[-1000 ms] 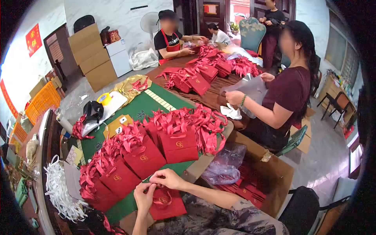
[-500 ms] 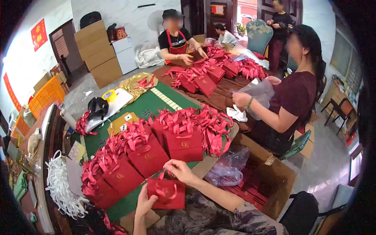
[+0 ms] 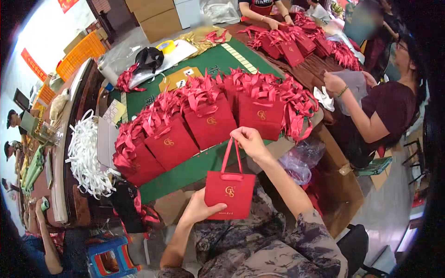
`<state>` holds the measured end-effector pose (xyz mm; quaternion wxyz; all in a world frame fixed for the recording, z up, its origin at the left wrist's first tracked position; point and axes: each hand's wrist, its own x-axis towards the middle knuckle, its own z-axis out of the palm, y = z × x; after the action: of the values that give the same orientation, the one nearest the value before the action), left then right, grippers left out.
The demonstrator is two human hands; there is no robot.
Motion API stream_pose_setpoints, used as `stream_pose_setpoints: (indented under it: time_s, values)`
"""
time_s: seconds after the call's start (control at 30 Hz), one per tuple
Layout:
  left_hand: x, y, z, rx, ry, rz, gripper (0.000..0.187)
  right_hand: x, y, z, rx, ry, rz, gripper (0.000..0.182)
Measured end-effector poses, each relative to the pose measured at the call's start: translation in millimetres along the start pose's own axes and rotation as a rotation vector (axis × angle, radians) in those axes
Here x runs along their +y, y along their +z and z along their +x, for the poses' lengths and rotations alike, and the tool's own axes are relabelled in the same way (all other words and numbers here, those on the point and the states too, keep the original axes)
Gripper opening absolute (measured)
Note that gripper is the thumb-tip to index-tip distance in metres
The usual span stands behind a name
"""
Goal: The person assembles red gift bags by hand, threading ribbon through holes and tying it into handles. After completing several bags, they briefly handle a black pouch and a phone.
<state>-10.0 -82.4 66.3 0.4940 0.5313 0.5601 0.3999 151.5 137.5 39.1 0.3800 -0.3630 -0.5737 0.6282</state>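
A small red gift bag [image 3: 238,187] with gold lettering hangs upright in front of me. My left hand [image 3: 200,206] grips its lower left side, thumb across the front. Pinched in the fingers of my right hand [image 3: 250,141] is the top of its ribbon handle [image 3: 225,155], pulled taut above the bag. Just beyond, several rows of similar red gift bags [image 3: 211,121] stand packed together on the green table mat [image 3: 181,178], their ribbon handles bunched on top.
A bundle of white ribbons [image 3: 88,157] lies at the left. An open cardboard box [image 3: 345,185] holding clear plastic stands at right. A co-worker [image 3: 389,109] there handles a plastic bag; another person's hands [image 3: 278,23] touch red bags at the far table. A blue stool [image 3: 109,257] is lower left.
My right hand has drawn the ribbon handle upward, so it now stands stretched above the bag. The bag's gold lettering now faces me. The view has shifted down and left.
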Motion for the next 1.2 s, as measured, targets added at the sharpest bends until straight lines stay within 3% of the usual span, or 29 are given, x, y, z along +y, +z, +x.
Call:
stream_pose_setpoints:
  time_s: [0.2, 0.23, 0.3, 0.37, 0.43, 0.5, 0.57, 0.63, 0.7, 0.77, 0.8, 0.83, 0.9, 0.97, 1.03, 1.1, 1.17, 1.2]
  values:
    - [-8, 0, -13, 0.012, -0.044, 0.001, 0.047, 16, 11, -7, 0.071, -0.098, -0.039, 0.021]
    - [-11, 0, -14, -0.009, -0.035, 0.002, 0.047, 13, 10, -11, 0.060, -0.036, -0.099, 0.022]
    - [-19, -5, -22, 0.076, -0.122, -0.173, 0.047, 11, 12, -21, 0.206, -0.181, -0.259, 0.026]
    - [-23, -14, -29, 0.084, -0.132, -0.078, 0.044, 6, 14, -37, 0.324, -0.373, -0.376, 0.029]
    - [-29, -21, -35, 0.271, -0.144, -0.168, 0.041, -15, 14, -68, 0.143, -0.389, -0.510, 0.031]
    - [-30, -30, -39, 0.329, -0.157, -0.227, 0.039, -22, 21, -100, -0.179, -0.268, -0.427, 0.042]
    - [-23, -31, -38, 0.387, -0.176, -0.287, 0.037, -19, 32, -126, -0.293, -0.595, -0.610, 0.053]
    - [-9, -30, -36, 0.439, -0.178, -0.508, 0.036, -15, 44, -146, -0.371, -0.582, -0.761, 0.060]
    - [-18, -32, -40, 0.445, -0.199, -0.504, 0.033, 3, 51, -151, -0.322, -0.636, -0.802, 0.056]
    - [-11, -29, -44, 0.443, -0.028, -0.459, 0.038, 14, 53, -152, -0.138, -0.718, -0.796, 0.046]
    - [-10, -37, -34, 0.379, -0.112, -0.800, 0.042, 7, 52, -153, -0.063, -0.677, -0.676, 0.035]
    - [-8, -36, -35, 0.373, -0.112, -0.798, 0.042, 8, 53, -154, -0.057, -0.677, -0.677, 0.035]
    - [3, -30, -38, 0.283, 0.015, -0.380, 0.047, 17, 56, -157, 0.089, -0.382, -0.391, 0.030]
    - [-3, -5, -28, 0.460, 0.089, -0.089, 0.041, 23, 54, -154, 0.074, -0.271, -0.336, 0.024]
    - [-2, 11, -25, 0.407, 0.105, 0.251, 0.046, 30, 60, -152, 0.060, 0.100, 0.239, 0.022]
    - [-3, 24, -15, 0.357, 0.296, 0.631, 0.062, 43, 47, -154, 0.020, 0.049, 0.158, 0.027]
    - [-7, 37, -9, 0.339, 0.302, 0.718, 0.066, 45, 28, -155, -0.107, 0.048, -0.282, 0.031]
    - [-11, 39, -8, 0.339, 0.303, 0.715, 0.066, 16, 17, -156, -0.149, 0.183, -0.419, 0.033]
